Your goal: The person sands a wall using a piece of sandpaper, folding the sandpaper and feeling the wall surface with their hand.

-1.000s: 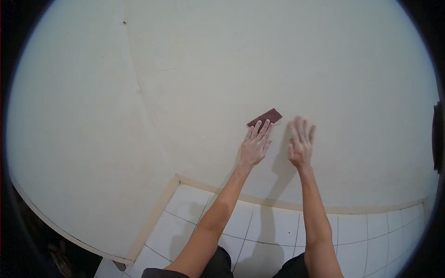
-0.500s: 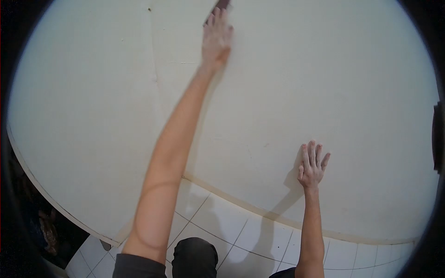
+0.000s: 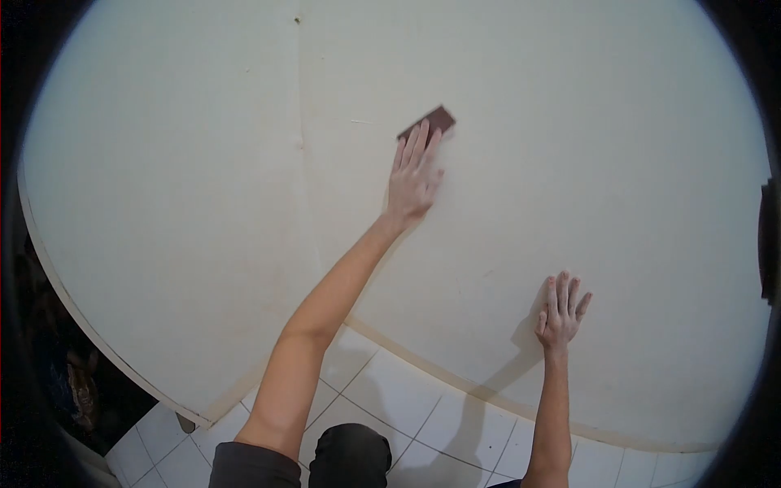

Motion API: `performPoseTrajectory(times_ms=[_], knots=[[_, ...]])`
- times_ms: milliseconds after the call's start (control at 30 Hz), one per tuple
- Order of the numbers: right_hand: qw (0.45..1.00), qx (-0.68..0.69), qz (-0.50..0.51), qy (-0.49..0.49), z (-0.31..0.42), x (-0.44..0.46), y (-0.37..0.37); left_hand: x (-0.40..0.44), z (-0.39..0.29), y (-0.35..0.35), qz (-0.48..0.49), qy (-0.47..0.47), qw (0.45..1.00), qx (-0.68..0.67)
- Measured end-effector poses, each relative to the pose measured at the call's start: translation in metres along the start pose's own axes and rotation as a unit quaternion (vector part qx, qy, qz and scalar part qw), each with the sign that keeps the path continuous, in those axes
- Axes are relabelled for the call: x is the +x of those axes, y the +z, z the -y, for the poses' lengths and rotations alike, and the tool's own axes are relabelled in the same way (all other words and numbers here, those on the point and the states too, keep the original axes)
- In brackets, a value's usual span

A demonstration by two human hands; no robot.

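Note:
My left hand (image 3: 415, 180) presses a dark reddish-brown piece of sandpaper (image 3: 440, 119) flat against the off-white wall (image 3: 504, 187). Its fingers lie extended over the lower part of the sheet, and the upper part shows beyond the fingertips. Lower down and to the right, my right hand (image 3: 561, 317) rests on the wall with fingers spread and nothing in it. Pale dust coats the fingers of both hands.
A corner line (image 3: 303, 154) runs down the wall on the left. White floor tiles (image 3: 399, 390) lie below the wall's bottom edge, with my knee (image 3: 350, 455) above them. At the left is a dark opening (image 3: 89, 382); a dark object (image 3: 768, 242) stands at the right edge.
My left hand has come down the wall and to the right with the sandpaper, and the elbow is more bent. My right hand stays on the wall while the view shifts slightly.

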State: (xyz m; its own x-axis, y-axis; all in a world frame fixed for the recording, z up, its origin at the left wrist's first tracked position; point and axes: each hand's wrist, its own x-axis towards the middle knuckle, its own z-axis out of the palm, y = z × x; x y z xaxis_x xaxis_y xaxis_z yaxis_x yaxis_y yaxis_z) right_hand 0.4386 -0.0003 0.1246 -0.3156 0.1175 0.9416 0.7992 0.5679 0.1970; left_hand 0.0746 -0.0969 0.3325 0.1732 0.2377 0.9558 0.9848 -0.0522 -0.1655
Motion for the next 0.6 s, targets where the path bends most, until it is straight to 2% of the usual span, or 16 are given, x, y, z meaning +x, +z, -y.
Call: performPoseTrajectory(times_ms=[67,133,200,233,300,367,400,433,533,600], knots=[[1.0,-0.003,0.0,-0.007,0.0,0.002,-0.004,0.073,0.009,-0.008,-0.059,-0.005,0.998,0.026],[1.0,-0.008,-0.001,-0.005,-0.004,0.002,-0.007,0.162,0.022,-0.015,-0.121,-0.046,0.991,-0.016],[1.0,-0.011,-0.002,0.005,-0.008,0.007,-0.006,0.235,0.016,-0.05,-0.068,-0.202,0.973,-0.092],[1.0,-0.008,-0.007,0.003,-0.002,0.029,0.022,0.253,0.048,-0.037,-0.075,-0.202,0.974,-0.073],[1.0,-0.008,-0.012,0.001,-0.008,0.034,0.022,0.263,0.057,-0.028,-0.085,-0.203,0.974,-0.043],[1.0,-0.008,-0.01,-0.004,-0.01,0.046,0.033,0.223,0.074,0.002,-0.115,-0.134,0.983,0.058],[1.0,-0.008,-0.007,-0.007,0.032,0.018,0.065,0.141,0.107,0.024,-0.128,-0.099,0.981,0.107],[1.0,-0.018,0.009,-0.019,0.04,0.008,0.065,0.086,0.114,0.037,-0.106,-0.108,0.988,0.035],[0.999,-0.019,0.018,-0.024,0.04,0.013,0.063,0.015,0.091,0.033,-0.041,-0.096,0.986,-0.132],[0.999,-0.02,0.014,-0.029,0.041,0.015,0.064,-0.026,0.087,0.048,0.015,-0.084,0.996,-0.04]])
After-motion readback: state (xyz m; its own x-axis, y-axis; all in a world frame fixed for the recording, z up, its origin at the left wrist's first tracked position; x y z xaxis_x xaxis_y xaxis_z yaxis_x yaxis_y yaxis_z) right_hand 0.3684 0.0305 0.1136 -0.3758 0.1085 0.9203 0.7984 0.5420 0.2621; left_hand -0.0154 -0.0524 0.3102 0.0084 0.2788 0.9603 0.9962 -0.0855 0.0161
